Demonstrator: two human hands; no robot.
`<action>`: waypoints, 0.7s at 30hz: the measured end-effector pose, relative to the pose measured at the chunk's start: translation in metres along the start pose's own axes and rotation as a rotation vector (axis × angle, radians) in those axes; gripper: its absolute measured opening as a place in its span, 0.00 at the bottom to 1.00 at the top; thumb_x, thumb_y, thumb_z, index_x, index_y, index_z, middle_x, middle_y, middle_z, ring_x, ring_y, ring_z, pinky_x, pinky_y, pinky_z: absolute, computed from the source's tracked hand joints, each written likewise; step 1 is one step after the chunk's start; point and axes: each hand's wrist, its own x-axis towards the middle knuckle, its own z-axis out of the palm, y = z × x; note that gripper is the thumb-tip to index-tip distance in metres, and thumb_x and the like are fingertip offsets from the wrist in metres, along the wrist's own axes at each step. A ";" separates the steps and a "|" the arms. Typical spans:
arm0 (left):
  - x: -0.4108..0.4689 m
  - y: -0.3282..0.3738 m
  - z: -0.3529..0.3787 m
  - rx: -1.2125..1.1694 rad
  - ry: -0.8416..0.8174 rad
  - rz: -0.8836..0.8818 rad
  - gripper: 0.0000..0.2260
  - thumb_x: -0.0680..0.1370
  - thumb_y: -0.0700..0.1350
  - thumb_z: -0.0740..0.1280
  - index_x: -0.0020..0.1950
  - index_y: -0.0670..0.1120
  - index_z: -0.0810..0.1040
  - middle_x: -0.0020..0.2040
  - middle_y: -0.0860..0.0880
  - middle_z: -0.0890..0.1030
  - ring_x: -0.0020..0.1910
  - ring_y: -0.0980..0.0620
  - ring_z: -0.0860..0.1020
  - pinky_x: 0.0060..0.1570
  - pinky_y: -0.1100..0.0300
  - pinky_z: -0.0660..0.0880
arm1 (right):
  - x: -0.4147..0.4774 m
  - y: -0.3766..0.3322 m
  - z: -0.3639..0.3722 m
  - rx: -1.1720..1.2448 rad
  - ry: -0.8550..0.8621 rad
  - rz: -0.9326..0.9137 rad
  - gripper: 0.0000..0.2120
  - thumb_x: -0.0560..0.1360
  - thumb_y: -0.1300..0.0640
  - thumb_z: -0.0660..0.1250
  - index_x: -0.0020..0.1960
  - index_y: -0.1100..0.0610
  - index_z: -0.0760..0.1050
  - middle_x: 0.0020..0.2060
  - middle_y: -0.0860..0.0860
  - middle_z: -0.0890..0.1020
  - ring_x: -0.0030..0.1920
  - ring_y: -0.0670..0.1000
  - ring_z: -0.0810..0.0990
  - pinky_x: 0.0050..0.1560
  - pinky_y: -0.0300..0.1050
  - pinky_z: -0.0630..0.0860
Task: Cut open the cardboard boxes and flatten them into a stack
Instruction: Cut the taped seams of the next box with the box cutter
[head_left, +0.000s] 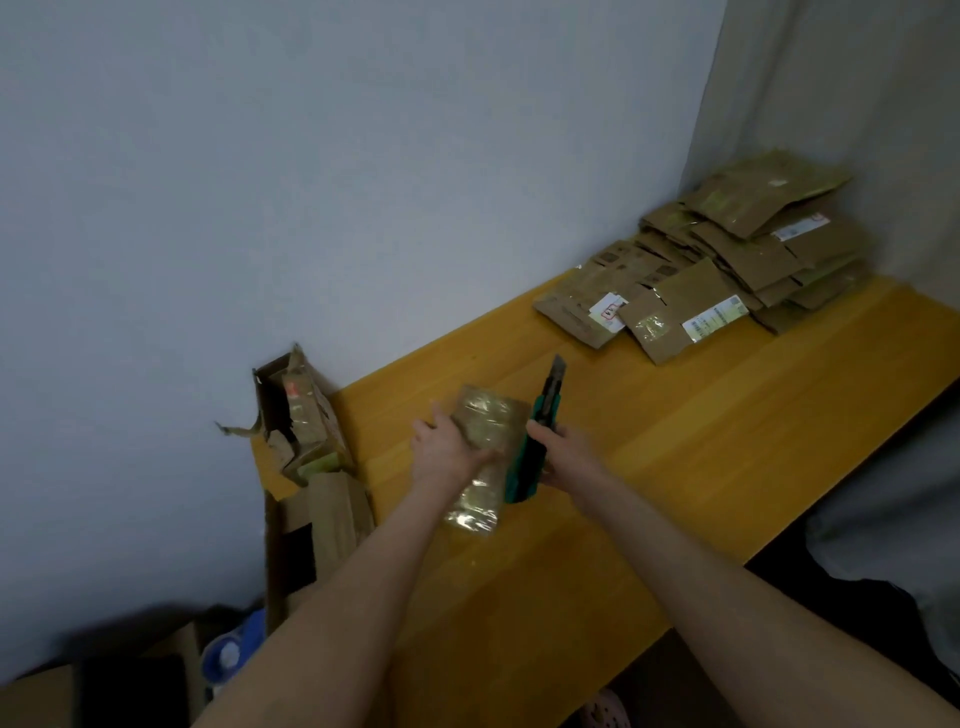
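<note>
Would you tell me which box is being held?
The small taped box in the left hand; the others lie flattened in the far stack or sit untouched at left.

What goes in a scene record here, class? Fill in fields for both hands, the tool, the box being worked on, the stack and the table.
left hand: holds the taped box
right hand: grips the utility knife, blade out, pointing away
taped box: wrapped in shiny tape, between the hands
flattened stack: far right end of the table
torn boxes: opened, at the table's left edge
table: yellow wood
</note>
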 end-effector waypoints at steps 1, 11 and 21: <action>-0.004 -0.003 0.001 -0.033 0.007 0.000 0.49 0.69 0.61 0.74 0.79 0.46 0.50 0.68 0.39 0.63 0.69 0.39 0.65 0.66 0.48 0.68 | 0.001 -0.002 0.009 0.027 -0.024 0.007 0.18 0.80 0.52 0.62 0.66 0.59 0.69 0.56 0.54 0.78 0.55 0.54 0.77 0.57 0.52 0.77; -0.009 -0.029 -0.018 -0.345 0.387 -0.023 0.15 0.76 0.49 0.70 0.57 0.49 0.68 0.56 0.48 0.77 0.43 0.54 0.77 0.33 0.64 0.70 | 0.017 -0.015 0.046 -0.211 -0.069 -0.158 0.17 0.82 0.51 0.57 0.68 0.56 0.64 0.55 0.51 0.73 0.55 0.52 0.73 0.52 0.47 0.71; 0.004 -0.031 -0.028 -0.055 0.355 0.197 0.22 0.77 0.46 0.68 0.70 0.48 0.67 0.70 0.47 0.66 0.56 0.47 0.76 0.45 0.59 0.73 | 0.024 -0.017 0.049 -0.475 0.062 -0.301 0.09 0.80 0.49 0.61 0.50 0.55 0.71 0.40 0.48 0.75 0.42 0.51 0.77 0.39 0.44 0.73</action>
